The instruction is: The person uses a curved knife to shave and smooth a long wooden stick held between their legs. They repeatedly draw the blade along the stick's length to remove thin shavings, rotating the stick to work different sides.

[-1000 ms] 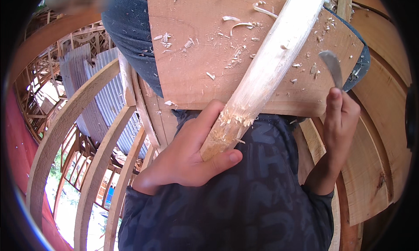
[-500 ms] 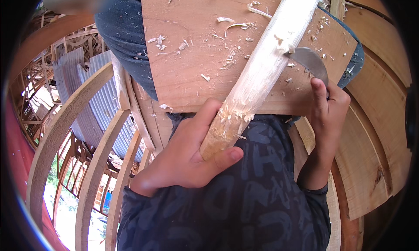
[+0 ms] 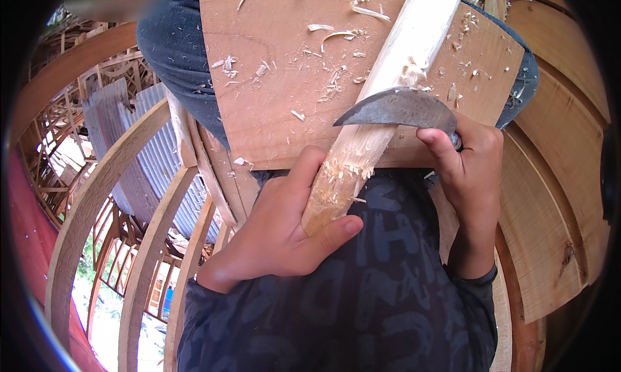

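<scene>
A pale, partly shaved wooden pole (image 3: pixel 424 22) slants from the top right down toward my lap. My left hand (image 3: pixel 278 223) wraps round its rough near end. In my right hand (image 3: pixel 472 158) is a curved knife (image 3: pixel 401 107) with a dark, sickle-like blade; its handle is mostly hidden by my fingers. The blade lies across the pole, its tip reaching past the pole's left edge. Just beyond the blade, curled shavings (image 3: pixel 414 71) cling to the wood. Below the pole, a flat wooden board (image 3: pixel 272 120) rests across my legs.
Loose wood shavings (image 3: pixel 333 77) are scattered over the board. Curved wooden slats (image 3: pixel 145 268) stand on the left, with corrugated metal sheets (image 3: pixel 132 132) beyond them. Broad wooden panels (image 3: pixel 550 236) line the right side.
The knife has swung from the pole's right side to across the pole, nearer to me, and more of its blade shows. My left hand keeps its hold on the near end.
</scene>
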`<state>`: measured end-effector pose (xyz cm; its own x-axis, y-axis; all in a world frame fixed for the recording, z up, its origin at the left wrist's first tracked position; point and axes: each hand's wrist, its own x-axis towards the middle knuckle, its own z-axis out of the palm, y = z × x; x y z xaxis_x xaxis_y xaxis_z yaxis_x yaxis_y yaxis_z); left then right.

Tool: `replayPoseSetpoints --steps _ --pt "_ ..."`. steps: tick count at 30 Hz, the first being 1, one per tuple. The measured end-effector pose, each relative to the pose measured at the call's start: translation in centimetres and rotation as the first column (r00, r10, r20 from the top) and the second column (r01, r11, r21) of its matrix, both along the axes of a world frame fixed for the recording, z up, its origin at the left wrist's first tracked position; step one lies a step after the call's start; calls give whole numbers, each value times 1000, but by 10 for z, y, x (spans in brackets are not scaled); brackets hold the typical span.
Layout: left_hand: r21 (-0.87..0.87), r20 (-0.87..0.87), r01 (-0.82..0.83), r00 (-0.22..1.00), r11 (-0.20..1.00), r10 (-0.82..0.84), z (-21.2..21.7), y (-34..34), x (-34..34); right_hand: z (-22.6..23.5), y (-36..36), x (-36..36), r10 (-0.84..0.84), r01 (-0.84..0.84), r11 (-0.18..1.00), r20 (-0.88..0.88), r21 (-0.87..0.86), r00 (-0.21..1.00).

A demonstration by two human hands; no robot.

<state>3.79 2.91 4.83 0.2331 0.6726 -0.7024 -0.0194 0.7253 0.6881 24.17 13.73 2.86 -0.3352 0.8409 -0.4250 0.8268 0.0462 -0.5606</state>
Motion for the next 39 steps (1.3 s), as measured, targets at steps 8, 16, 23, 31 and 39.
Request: replayPoseSetpoints --steps 8,16,23,31,39 --pt "-149 70 -4 997 989 15 6 5 -1 -9 2 4 -12 18 990 -43 142 999" --pt "-211 130 -178 969 961 208 3 -14 -4 -13 41 83 -393 393 909 -32 140 919" --pt "-283 106 -238 955 929 277 10 -9 5 10 -31 -5 75 -89 993 -166 -77 983" --pt "-273 71 -259 955 927 288 14 -11 9 -4 -13 7 -2 4 992 -14 127 1000" --pt "-194 429 -243 850 950 305 -1 -22 0 -11 6 44 -366 365 931 70 19 928"
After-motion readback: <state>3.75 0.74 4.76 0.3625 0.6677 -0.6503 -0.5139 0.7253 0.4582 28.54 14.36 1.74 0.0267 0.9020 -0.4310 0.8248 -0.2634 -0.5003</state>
